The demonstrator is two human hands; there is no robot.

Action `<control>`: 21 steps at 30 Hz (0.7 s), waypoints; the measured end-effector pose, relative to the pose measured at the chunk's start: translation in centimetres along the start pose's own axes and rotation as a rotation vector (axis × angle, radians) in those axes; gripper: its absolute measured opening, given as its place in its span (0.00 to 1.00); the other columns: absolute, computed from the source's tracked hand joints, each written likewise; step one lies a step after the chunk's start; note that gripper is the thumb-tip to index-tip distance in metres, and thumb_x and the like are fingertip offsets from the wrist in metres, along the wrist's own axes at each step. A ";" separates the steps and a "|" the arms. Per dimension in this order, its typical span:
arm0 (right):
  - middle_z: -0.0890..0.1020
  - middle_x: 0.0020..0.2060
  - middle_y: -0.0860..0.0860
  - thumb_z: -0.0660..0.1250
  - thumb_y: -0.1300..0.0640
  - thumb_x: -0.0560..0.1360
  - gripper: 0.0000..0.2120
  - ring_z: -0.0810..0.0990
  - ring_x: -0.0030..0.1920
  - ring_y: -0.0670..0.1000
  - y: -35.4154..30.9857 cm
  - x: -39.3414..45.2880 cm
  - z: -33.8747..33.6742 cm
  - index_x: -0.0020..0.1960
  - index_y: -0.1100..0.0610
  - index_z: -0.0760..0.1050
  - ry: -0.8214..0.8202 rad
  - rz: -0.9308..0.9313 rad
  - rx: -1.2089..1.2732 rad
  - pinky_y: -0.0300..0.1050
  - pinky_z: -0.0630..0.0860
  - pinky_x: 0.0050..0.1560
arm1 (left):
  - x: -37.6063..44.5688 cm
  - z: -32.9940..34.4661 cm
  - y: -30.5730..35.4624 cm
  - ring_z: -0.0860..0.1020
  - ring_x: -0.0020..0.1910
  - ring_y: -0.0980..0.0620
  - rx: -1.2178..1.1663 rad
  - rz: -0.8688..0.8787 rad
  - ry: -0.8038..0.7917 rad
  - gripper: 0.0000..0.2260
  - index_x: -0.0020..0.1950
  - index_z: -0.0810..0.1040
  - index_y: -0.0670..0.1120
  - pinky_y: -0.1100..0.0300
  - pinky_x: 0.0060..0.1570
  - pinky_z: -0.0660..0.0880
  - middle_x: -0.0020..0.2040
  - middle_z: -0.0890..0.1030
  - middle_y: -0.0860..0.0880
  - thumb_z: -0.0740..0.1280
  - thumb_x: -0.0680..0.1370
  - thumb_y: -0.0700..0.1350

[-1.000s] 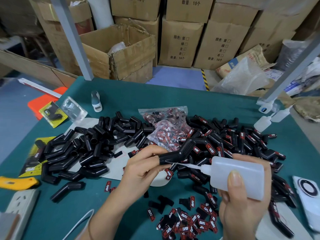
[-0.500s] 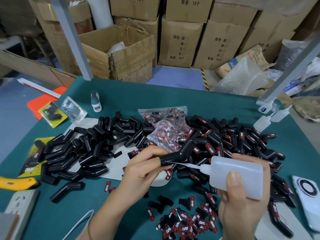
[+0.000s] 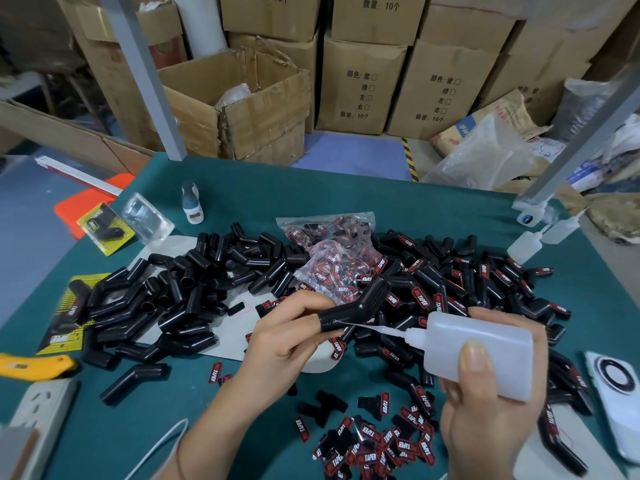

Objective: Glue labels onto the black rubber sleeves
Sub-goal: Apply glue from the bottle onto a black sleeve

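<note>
**At a green workbench, glue is being brought to a rubber sleeve**

Above the green table (image 3: 346, 188), one bent black rubber sleeve (image 3: 360, 306) is being gripped at its lower end by the left hand (image 3: 287, 337), with the fingers curled round it and one fingertip seemingly pushed inside the opening. One white squeeze bottle of glue (image 3: 481, 351) is being clasped by the right hand (image 3: 495, 403), thumb pressed on its near face, and its thin nozzle is being held against the underside of the sleeve.

Two piles of sleeves are lying beyond the hands: an unlabelled heap (image 3: 180, 296) to the left, too many to be counted, and a labelled heap (image 3: 485, 289) to the right, each piece bearing a red "TAPER" tag. Loose red-and-black labels (image 3: 377, 445) are being kept in a scatter near the front edge, also beyond counting. Two clear bags of labels (image 3: 332, 251) are resting between the piles.

Two more squeeze bottles (image 3: 540, 237) are standing at the far right corner, and one small white bottle (image 3: 191, 206) at the far left. One yellow cutter (image 3: 34, 365), one power strip (image 3: 45, 414) and one phone (image 3: 620, 386) are lying at the table's edges. Stacked cardboard boxes (image 3: 360, 81) are lining the back wall.
</note>
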State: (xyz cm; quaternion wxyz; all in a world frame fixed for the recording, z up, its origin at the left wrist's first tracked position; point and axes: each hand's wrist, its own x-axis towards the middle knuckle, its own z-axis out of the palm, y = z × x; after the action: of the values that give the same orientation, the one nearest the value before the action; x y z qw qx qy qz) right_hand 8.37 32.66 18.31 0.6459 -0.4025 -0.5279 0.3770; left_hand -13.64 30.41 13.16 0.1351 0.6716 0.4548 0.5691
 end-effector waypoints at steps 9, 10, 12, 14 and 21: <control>0.77 0.46 0.57 0.72 0.32 0.73 0.21 0.74 0.35 0.57 -0.3 -0.1 0.1 0.58 0.44 0.76 -0.013 -0.001 -0.004 0.36 0.74 0.30 | 0.0 0.0 0.2 0.80 0.51 0.53 0.006 0.022 0.002 0.06 0.56 0.84 0.43 0.64 0.51 0.73 0.54 0.80 0.51 0.69 0.82 0.37; 0.77 0.46 0.58 0.72 0.32 0.73 0.21 0.74 0.35 0.57 -0.3 -0.1 0.1 0.58 0.44 0.76 -0.009 -0.003 -0.005 0.36 0.74 0.30 | 0.1 0.0 0.3 0.80 0.51 0.53 0.005 0.022 0.005 0.06 0.56 0.84 0.43 0.64 0.51 0.73 0.54 0.80 0.51 0.69 0.82 0.37; 0.77 0.47 0.58 0.72 0.33 0.74 0.21 0.74 0.35 0.57 -0.3 -0.1 0.0 0.58 0.45 0.76 -0.008 0.000 -0.003 0.37 0.74 0.29 | 0.2 0.0 0.3 0.80 0.51 0.53 0.004 0.020 0.010 0.05 0.56 0.84 0.44 0.64 0.51 0.74 0.54 0.80 0.51 0.69 0.83 0.39; 0.78 0.47 0.59 0.72 0.33 0.74 0.21 0.74 0.34 0.56 -0.2 -0.1 0.0 0.58 0.45 0.76 -0.017 -0.013 -0.006 0.37 0.74 0.29 | 0.3 0.0 0.3 0.80 0.51 0.54 0.010 0.022 0.016 0.05 0.56 0.84 0.43 0.64 0.51 0.74 0.54 0.80 0.51 0.69 0.83 0.39; 0.78 0.47 0.57 0.73 0.33 0.74 0.21 0.76 0.34 0.57 -0.7 0.0 0.0 0.58 0.45 0.77 -0.006 -0.003 0.004 0.37 0.73 0.28 | 0.3 0.0 0.4 0.80 0.50 0.53 0.020 0.017 0.012 0.06 0.56 0.84 0.43 0.63 0.49 0.74 0.54 0.80 0.51 0.68 0.84 0.41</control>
State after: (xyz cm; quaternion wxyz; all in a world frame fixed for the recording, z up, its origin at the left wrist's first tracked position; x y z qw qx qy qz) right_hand 8.41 32.40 18.99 0.6457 -0.3994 -0.5295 0.3785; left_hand -13.53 30.41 13.60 0.1207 0.6733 0.4554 0.5698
